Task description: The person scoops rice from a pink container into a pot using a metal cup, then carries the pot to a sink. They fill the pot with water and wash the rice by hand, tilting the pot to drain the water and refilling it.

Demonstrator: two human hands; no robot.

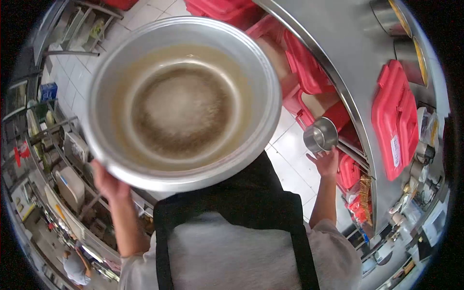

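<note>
A large, round aluminium basin (267, 126) is tipped so that its inside faces me. Its bottom has a brownish stain, with yellowish marks round the lower wall. My left hand (113, 182) grips the basin at its lower left rim, the fingers partly hidden by it. On the right, a small stainless steel cup (321, 135) is tilted with its mouth toward me. My right hand (325, 160) is at the cup's lower edge and appears to hold it, fingers partly behind it. The cup hangs in front of red bins under the steel counter.
A steel counter (333, 29) curves along the right, bearing a red lid (395, 121) and metal pots (410, 60). Red lidded bins (309, 63) stand beneath it. Shelving (72, 145) with containers lines the left. Another person (75, 266) is at the lower left. White tiles cover the floor.
</note>
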